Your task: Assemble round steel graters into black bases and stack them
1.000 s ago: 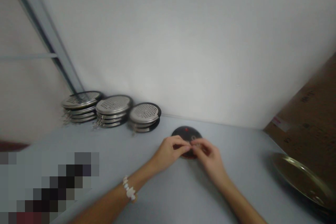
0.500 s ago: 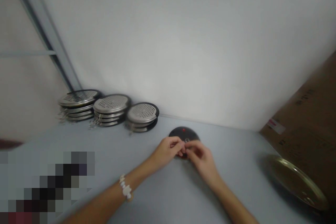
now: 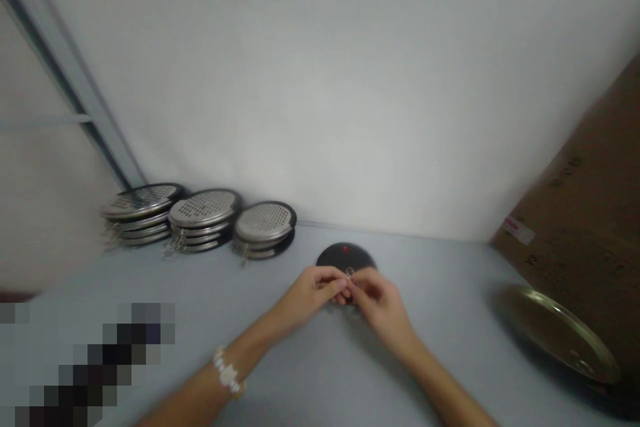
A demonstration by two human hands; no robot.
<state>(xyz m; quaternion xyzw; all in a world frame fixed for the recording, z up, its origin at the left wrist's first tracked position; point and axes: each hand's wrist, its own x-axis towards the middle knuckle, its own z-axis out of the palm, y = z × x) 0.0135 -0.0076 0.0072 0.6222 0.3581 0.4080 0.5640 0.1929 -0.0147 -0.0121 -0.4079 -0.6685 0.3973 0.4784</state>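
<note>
My left hand point(image 3: 313, 293), with a white beaded bracelet point(image 3: 229, 371) on the wrist, is closed in a pinch. Its fingertips meet those of my right hand point(image 3: 383, 300), also pinched. A small metal ring point(image 3: 350, 271) shows just above the joined fingertips, at my right hand's fingers. Whatever the left fingers grip is too small and blurred to name. Behind and below both hands a black round disc point(image 3: 333, 255) with a red dot lies on the grey table point(image 3: 425, 347). My fingers cover its near part.
Three stacks of round perforated metal discs with black rims, a left stack point(image 3: 143, 203), a middle stack point(image 3: 205, 210) and a right stack point(image 3: 265, 223), stand along the wall, small chains hanging off them. At right are a gold-coloured oval tray point(image 3: 560, 327) and a cardboard box point(image 3: 575, 213).
The view has shifted slightly, so the stacks sit a little lower and further left. Both hands stay pinched together over the disc, with only slight finger movement.
</note>
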